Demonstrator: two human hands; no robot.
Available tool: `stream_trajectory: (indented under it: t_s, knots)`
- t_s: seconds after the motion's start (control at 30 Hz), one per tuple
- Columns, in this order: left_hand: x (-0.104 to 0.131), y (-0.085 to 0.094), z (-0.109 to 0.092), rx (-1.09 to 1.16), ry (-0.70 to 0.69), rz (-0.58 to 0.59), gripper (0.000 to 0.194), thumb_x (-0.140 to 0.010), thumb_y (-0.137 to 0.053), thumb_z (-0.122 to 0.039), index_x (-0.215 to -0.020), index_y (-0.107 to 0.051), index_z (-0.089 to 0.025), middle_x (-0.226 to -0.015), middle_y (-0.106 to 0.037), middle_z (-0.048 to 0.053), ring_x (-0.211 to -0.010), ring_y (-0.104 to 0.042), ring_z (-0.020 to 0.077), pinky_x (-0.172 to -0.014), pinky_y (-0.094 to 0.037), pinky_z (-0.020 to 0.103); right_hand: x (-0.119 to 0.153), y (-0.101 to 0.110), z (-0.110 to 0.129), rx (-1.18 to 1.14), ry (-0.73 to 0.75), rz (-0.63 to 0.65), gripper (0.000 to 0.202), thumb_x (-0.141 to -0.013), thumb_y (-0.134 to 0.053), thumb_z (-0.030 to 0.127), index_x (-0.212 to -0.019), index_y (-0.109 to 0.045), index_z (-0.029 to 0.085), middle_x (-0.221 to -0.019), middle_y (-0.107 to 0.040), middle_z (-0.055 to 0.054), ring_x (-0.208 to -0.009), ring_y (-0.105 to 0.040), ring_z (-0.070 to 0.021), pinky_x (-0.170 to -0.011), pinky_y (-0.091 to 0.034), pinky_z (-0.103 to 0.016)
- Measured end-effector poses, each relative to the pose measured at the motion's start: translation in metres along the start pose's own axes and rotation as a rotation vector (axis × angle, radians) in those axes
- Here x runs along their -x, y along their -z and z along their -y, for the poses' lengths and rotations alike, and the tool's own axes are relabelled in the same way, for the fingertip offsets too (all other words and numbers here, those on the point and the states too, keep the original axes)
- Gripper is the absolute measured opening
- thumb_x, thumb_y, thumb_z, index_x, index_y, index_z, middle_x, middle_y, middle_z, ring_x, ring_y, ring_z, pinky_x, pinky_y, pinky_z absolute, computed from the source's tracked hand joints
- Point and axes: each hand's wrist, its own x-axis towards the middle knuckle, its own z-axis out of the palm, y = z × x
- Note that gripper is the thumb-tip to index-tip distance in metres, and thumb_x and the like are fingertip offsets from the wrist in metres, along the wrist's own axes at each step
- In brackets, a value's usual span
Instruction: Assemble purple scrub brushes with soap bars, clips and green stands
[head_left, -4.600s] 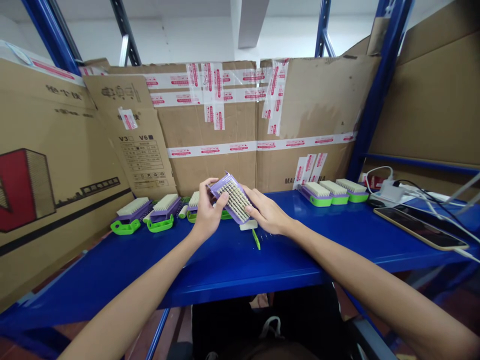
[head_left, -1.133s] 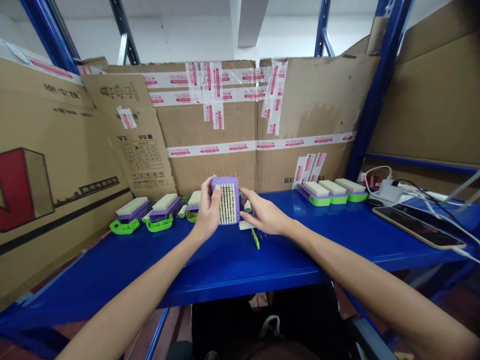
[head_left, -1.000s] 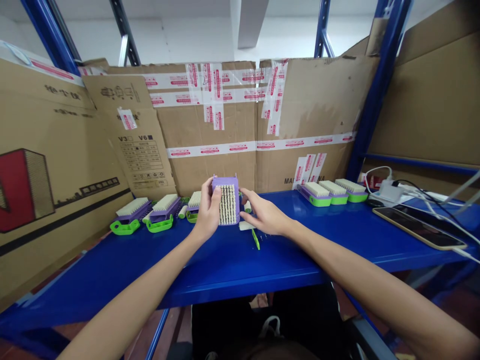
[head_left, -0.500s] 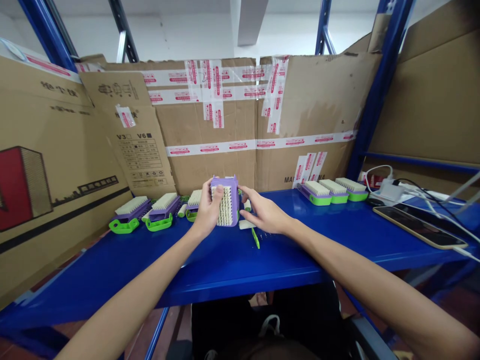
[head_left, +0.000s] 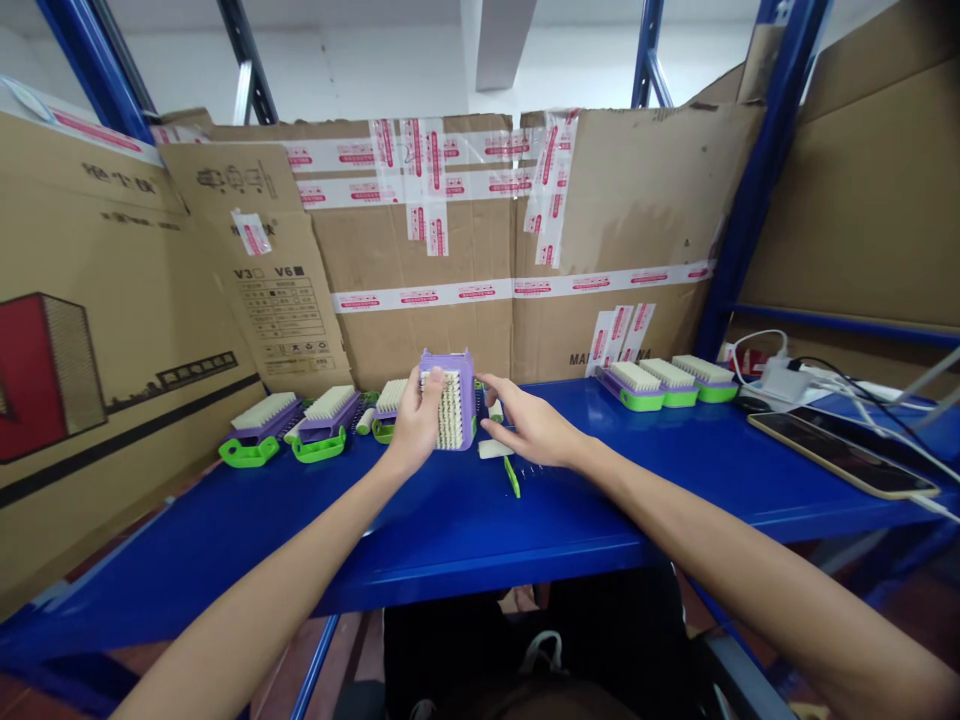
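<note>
Left hand (head_left: 414, 430) is gripping purple brush (head_left: 469, 405), its bristles (head_left: 450, 418) showing. Right hand (head_left: 534, 425) is hovering beside it at three o'clock; more brushes (head_left: 328, 404) are resting at nine; cardboard (head_left: 427, 340) is standing at twelve.

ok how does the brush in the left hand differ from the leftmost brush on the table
The held brush is up in the left hand; the leftmost brush lies on the table. The held brush's bristles face the camera; the leftmost brush's point upward. Both have pale bristles and purple bodies.
</note>
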Motion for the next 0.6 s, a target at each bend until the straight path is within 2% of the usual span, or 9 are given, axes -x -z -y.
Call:
stream_trajectory:
  t_s: [0.07,0.13,0.23,0.3,0.43,0.6]
  knots:
    - [-0.001,0.001,0.002,-0.019,-0.013,-0.022,0.052,-0.101,-0.056,-0.074,-0.094,-0.063,-0.023,-0.081,-0.065,0.002,-0.075,-0.066,0.0195,-0.072,-0.057,0.032,0.0,0.001,0.0,0.011,0.003,0.0,0.058,-0.107,-0.055,0.034,-0.16,-0.035,0.021,-0.125,-0.068,-0.013,-0.099,-0.068,-0.0257,-0.094,-0.061,-0.052]
    - [-0.003,0.002,0.003,-0.046,-0.03,-0.056,0.055,-0.101,-0.054,-0.077,-0.096,-0.065,-0.023,-0.081,-0.066,0.003,-0.079,-0.067,0.0212,-0.075,-0.059,0.034,-0.001,0.002,-0.002,0.042,0.014,0.011,0.048,-0.107,-0.057,0.035,-0.151,-0.046,0.02,-0.117,-0.07,-0.011,-0.1,-0.067,-0.026,-0.094,-0.058,-0.049]
    - [-0.004,0.003,0.002,-0.073,-0.031,-0.082,0.06,-0.1,-0.051,-0.08,-0.098,-0.067,-0.023,-0.083,-0.067,0.004,-0.084,-0.069,0.0226,-0.081,-0.06,0.036,-0.002,0.001,-0.005,0.096,0.05,0.07,0.026,-0.106,-0.061,0.036,-0.126,-0.064,0.02,-0.099,-0.071,-0.006,-0.095,-0.065,-0.0246,-0.091,-0.053,-0.043]
    - [-0.003,0.003,0.0,-0.086,-0.024,-0.081,0.061,-0.099,-0.051,-0.081,-0.099,-0.067,-0.022,-0.086,-0.068,0.005,-0.086,-0.069,0.0227,-0.083,-0.061,0.036,-0.003,0.0,-0.008,0.112,0.079,0.123,0.018,-0.105,-0.065,0.037,-0.111,-0.069,0.021,-0.091,-0.07,-0.004,-0.089,-0.062,-0.0224,-0.088,-0.049,-0.04]
    - [-0.001,0.002,-0.004,-0.081,-0.027,-0.077,0.06,-0.098,-0.053,-0.081,-0.102,-0.067,-0.023,-0.09,-0.07,0.005,-0.09,-0.07,0.0238,-0.086,-0.06,0.037,-0.003,-0.002,-0.01,0.126,0.114,0.199,0.019,-0.103,-0.071,0.037,-0.096,-0.073,0.019,-0.087,-0.07,-0.002,-0.082,-0.06,-0.0193,-0.084,-0.045,-0.037]
    - [0.001,0.002,-0.01,-0.166,-0.091,-0.047,0.053,-0.101,-0.057,-0.073,-0.108,-0.067,-0.021,-0.105,-0.075,0.008,-0.102,-0.071,0.0251,-0.096,-0.056,0.038,-0.002,-0.003,-0.012,0.116,0.13,0.236,0.018,-0.102,-0.074,0.035,-0.095,-0.075,0.018,-0.09,-0.07,-0.003,-0.082,-0.062,-0.019,-0.085,-0.046,-0.037]
